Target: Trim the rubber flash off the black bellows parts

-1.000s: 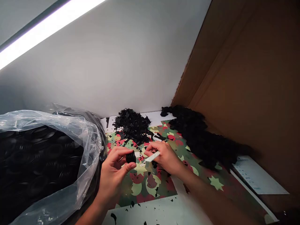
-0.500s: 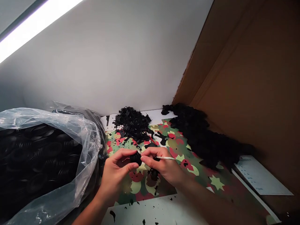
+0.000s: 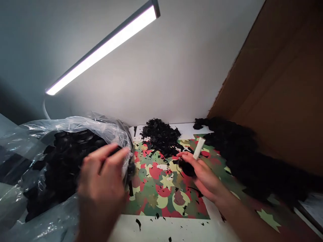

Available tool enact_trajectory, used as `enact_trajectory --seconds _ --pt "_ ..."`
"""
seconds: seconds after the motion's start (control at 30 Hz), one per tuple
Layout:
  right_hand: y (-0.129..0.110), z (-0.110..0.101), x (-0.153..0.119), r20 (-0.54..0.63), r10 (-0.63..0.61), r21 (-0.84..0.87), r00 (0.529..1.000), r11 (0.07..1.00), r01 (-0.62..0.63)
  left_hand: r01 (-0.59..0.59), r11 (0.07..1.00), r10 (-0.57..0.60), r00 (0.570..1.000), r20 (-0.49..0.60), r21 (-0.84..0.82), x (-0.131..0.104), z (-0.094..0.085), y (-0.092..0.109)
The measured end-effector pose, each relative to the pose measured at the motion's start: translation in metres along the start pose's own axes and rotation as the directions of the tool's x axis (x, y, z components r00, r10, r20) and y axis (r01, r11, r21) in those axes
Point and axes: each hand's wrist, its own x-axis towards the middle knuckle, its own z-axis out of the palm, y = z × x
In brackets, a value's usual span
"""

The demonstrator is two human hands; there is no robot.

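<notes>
My right hand (image 3: 205, 176) is closed around a slim tool with a flat white handle (image 3: 199, 148) that sticks up above the fingers; its working end cannot be made out. A dark black piece (image 3: 186, 167) shows right at these fingertips, and whether it is held or lies behind them is unclear. My left hand (image 3: 103, 181) is smeared by motion at the right side of a clear plastic bag (image 3: 118, 132). Black rubber-like parts (image 3: 65, 161) fill that bag. The left thumb is hidden, and I cannot tell if this hand holds anything.
A heap of black shavings (image 3: 160, 136) lies at the back of the patterned sheet (image 3: 146, 178). Along the cardboard wall (image 3: 282, 94) on the right runs a long pile of black pieces (image 3: 234, 144). A lit tube lamp (image 3: 106, 47) hangs on the back wall. Small scraps dot the front.
My left hand has left the black ribbed part and moved left to the bag. The right hand has turned, its white handle now upright. The view has shifted, showing more of the lamp.
</notes>
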Motion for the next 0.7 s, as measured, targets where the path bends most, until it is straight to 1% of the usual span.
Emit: enact_trajectory --seconds 0.03,0.07,0.1,0.13,0.17,0.2,0.23,0.27,0.3,0.33,0.37,0.4,0.43,0.47,0.5,0.53,0.57,0.6,0.63,0.67,0.7 --pt "-0.001 -0.001 0.001 0.009 0.005 0.019 1.000 1.000 -0.005 0.024 0.994 -0.026 1.000 0.013 0.105 0.008 -0.007 -0.005" --pt "-0.002 -0.001 0.000 0.018 -0.004 0.031 1.000 1.000 0.003 0.029 0.987 -0.030 1.000 0.006 0.156 0.015 -0.011 -0.008" --pt "-0.004 -0.001 0.000 0.030 -0.021 0.031 0.999 0.999 0.021 0.021 0.988 -0.024 1.000 0.015 0.153 0.019 -0.010 -0.010" --pt "-0.005 0.000 -0.001 0.039 -0.051 0.026 0.998 0.998 0.049 0.000 0.995 -0.003 0.999 0.035 0.100 0.020 -0.007 -0.008" --pt "-0.007 0.002 -0.002 0.049 -0.089 0.020 0.995 0.996 0.088 -0.031 0.999 0.031 0.998 0.060 0.004 0.018 -0.001 -0.003" --pt "-0.008 0.004 -0.003 0.060 -0.133 0.017 0.989 0.991 0.132 -0.046 0.991 0.061 0.991 0.120 -0.123 0.014 0.007 0.004" --pt "-0.009 0.005 -0.004 0.074 -0.177 0.017 0.981 0.984 0.176 -0.012 0.965 0.073 0.972 0.223 -0.263 0.008 0.016 0.012" --pt "-0.010 0.007 -0.004 0.089 -0.216 0.022 0.972 0.976 0.215 0.069 0.921 0.072 0.937 0.342 -0.383 0.001 0.025 0.019" --pt "-0.010 0.008 -0.005 0.103 -0.247 0.032 0.964 0.969 0.245 0.202 0.862 0.044 0.883 0.467 -0.465 -0.007 0.036 0.026" --pt "-0.009 0.008 -0.005 0.117 -0.270 0.046 0.956 0.963 0.266 0.364 0.785 -0.004 0.812 0.583 -0.502 -0.013 0.047 0.030" --pt "-0.008 0.009 -0.005 0.125 -0.287 0.061 0.950 0.958 0.281 0.515 0.688 -0.059 0.743 0.667 -0.512 -0.019 0.058 0.031" --pt "-0.006 0.009 -0.006 0.129 -0.301 0.073 0.945 0.953 0.293 0.646 0.570 -0.112 0.674 0.730 -0.508 -0.023 0.069 0.030" --pt "-0.005 0.009 -0.006 0.132 -0.311 0.080 0.941 0.950 0.303 0.756 0.428 -0.143 0.598 0.789 -0.495 -0.026 0.078 0.028" --pt "-0.004 0.009 -0.006 0.139 -0.317 0.078 0.938 0.948 0.309 0.839 0.269 -0.151 0.523 0.839 -0.474 -0.028 0.086 0.024" --pt "-0.003 0.009 -0.007 0.154 -0.320 0.066 0.935 0.947 0.313 0.894 0.115 -0.137 0.447 0.884 -0.434 -0.030 0.092 0.020" --pt "-0.002 0.009 -0.008 0.175 -0.321 0.046 0.931 0.947 0.318 0.924 -0.011 -0.101 0.380 0.919 -0.383 -0.032 0.096 0.017" --pt "-0.002 0.009 -0.008 0.203 -0.325 0.020 0.924 0.945 0.328 0.937 -0.100 -0.060 0.331 0.942 -0.336 -0.033 0.099 0.015" --pt "-0.002 0.010 -0.009 0.232 -0.331 -0.010 0.915 0.939 0.343 0.941 -0.150 -0.032 0.302 0.953 -0.304 -0.034 0.101 0.013" --pt "-0.002 0.009 -0.009 0.256 -0.343 -0.038 0.904 0.931 0.364 0.939 -0.169 -0.029 0.300 0.954 -0.300 -0.036 0.102 0.012" --pt "-0.003 0.009 -0.009 0.272 -0.358 -0.064 0.893 0.920 0.387 0.931 -0.165 -0.051 0.322 0.945 -0.326 -0.036 0.102 0.011" --pt "-0.003 0.009 -0.009 0.280 -0.372 -0.082 0.885 0.909 0.408 0.919 -0.140 -0.092 0.359 0.929 -0.369 -0.037 0.102 0.010"
